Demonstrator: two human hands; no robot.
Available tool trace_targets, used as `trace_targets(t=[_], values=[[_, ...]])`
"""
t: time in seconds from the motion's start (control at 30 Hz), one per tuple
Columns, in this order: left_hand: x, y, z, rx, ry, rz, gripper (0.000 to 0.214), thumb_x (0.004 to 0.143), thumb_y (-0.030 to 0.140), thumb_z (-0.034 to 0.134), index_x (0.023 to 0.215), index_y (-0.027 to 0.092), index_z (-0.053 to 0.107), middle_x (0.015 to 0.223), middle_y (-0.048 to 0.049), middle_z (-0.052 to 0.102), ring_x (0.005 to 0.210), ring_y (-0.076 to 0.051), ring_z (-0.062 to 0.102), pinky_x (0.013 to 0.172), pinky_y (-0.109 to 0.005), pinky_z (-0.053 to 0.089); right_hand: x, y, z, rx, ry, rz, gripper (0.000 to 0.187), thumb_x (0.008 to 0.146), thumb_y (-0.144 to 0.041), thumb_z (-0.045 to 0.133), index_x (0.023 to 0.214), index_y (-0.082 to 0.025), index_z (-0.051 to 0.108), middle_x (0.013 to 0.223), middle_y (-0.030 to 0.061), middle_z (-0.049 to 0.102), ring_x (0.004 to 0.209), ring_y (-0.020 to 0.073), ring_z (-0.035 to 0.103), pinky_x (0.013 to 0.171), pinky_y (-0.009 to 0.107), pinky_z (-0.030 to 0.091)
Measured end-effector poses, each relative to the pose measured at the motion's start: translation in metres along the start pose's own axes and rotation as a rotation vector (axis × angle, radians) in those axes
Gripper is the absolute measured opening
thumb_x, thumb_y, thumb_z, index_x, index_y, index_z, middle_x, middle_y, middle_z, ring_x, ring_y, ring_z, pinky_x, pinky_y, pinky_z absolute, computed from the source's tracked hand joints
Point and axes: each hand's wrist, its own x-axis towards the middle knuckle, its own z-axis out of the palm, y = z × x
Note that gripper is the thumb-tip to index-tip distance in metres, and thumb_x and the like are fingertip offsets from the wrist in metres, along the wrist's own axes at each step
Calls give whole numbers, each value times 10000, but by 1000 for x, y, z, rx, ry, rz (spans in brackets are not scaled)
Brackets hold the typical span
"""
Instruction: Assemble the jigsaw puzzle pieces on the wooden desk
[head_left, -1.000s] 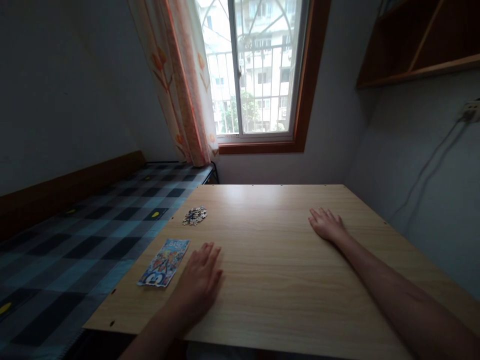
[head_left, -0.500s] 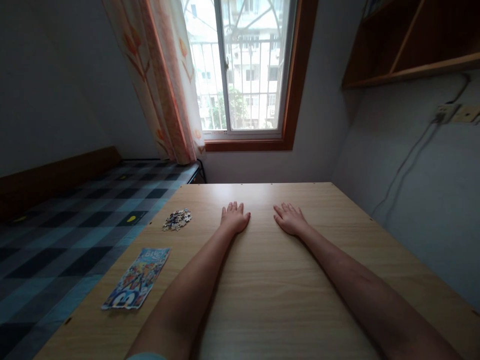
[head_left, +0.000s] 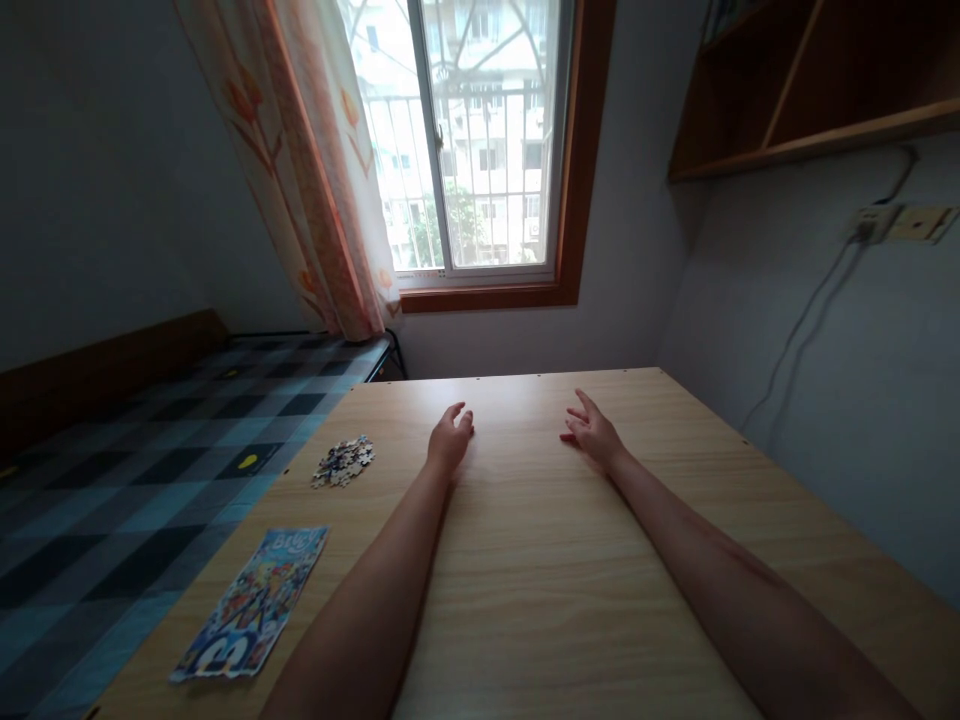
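Note:
Both my arms reach out over a light wooden table (head_left: pixel 570 620). My left hand (head_left: pixel 448 440) is turned on its edge near the table's middle, fingers loosely curled and apart, holding nothing. My right hand (head_left: pixel 592 430) is a little to its right, also on edge, fingers spread and empty. A small heap of jigsaw pieces (head_left: pixel 343 462) lies left of my left hand. A colourful printed picture card (head_left: pixel 251 605) lies flat near the table's front left corner.
A bed with a blue and black checked cover (head_left: pixel 150 460) runs along the table's left side. Behind the table are a window (head_left: pixel 469 140) with an orange curtain (head_left: pixel 315 170). A wooden shelf (head_left: pixel 810 90) and a wall socket (head_left: pixel 870 222) are on the right.
My hands came together at the table's middle, then lifted from flat onto their edges, palms facing each other. The view has shifted forward.

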Motion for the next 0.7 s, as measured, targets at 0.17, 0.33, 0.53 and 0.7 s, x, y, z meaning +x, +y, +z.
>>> trace_targets(t=[0.17, 0.33, 0.53, 0.7], values=[[0, 0, 0, 51, -17, 27, 438, 1001, 362, 390, 1325, 151, 598, 1203, -121, 710, 991, -205, 710, 916, -325, 518, 1, 4, 4, -230, -5, -107, 617, 947, -274, 459, 1551, -228, 341, 1380, 168, 603, 810, 155, 740, 775, 323, 620], [-14, 10, 3, 167, -102, 213, 264, 894, 283, 553, 1052, 210, 752, 1222, -74, 703, 1129, -227, 628, 1068, -340, 433, -10, -7, 2, -412, -120, -262, 324, 856, -219, 568, 1129, -204, 741, 1092, 79, 749, 938, 204, 694, 913, 336, 541], [-24, 18, 6, 260, -126, 312, 273, 882, 269, 560, 1064, 232, 759, 1223, -72, 702, 1167, -261, 585, 1101, -393, 391, -21, -20, 4, -573, -139, -391, 238, 862, -274, 571, 981, -212, 768, 934, 61, 752, 855, 208, 650, 816, 305, 488], [-21, 20, 3, 251, -99, 288, 272, 895, 264, 523, 974, 210, 778, 1073, -78, 751, 1040, -237, 645, 996, -342, 456, -20, -18, 2, -632, -90, -417, 360, 916, -426, 509, 692, -198, 676, 686, 45, 667, 655, 184, 577, 655, 283, 414]])
